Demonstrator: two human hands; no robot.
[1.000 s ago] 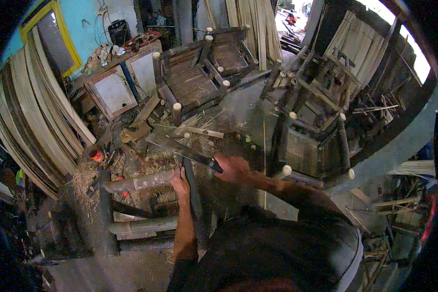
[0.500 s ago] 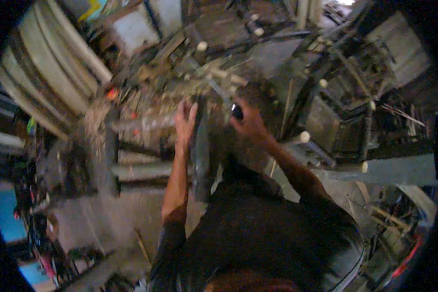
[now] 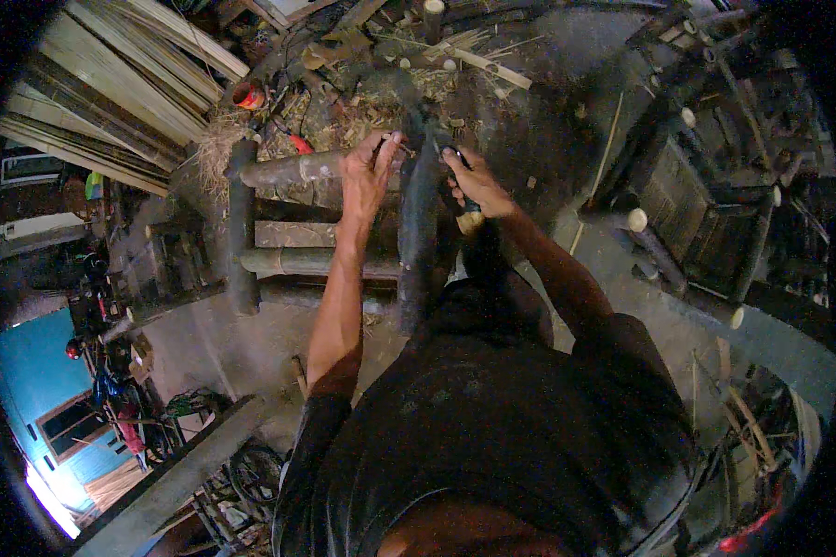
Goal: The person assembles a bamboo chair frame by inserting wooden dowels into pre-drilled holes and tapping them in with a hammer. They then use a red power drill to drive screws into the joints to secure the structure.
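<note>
Clearance exists over the dusty grey floor (image 3: 559,135) right of the right hand (image 3: 479,188), whereas the thick dark bamboo post (image 3: 419,232) obstructs direct passage to the left hand (image 3: 364,181).

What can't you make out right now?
In the head view:
Tool in right hand: far end, lost in dark blur.
Upper bamboo rail: stretch near dark post, hidden by left hand.
Left fingertips: anything pinched, too small and dark.
Pale slats: upper ends, cut off by picture's rim.

Bamboo-furniture workshop: open pole frame (image 3: 283,261) on the floor, long split slats (image 3: 125,84) beyond it to the left, shavings (image 3: 216,156) near its far-left corner, offcuts (image 3: 497,69) past it, slat-seated chair (image 3: 673,206) well to its right.
</note>
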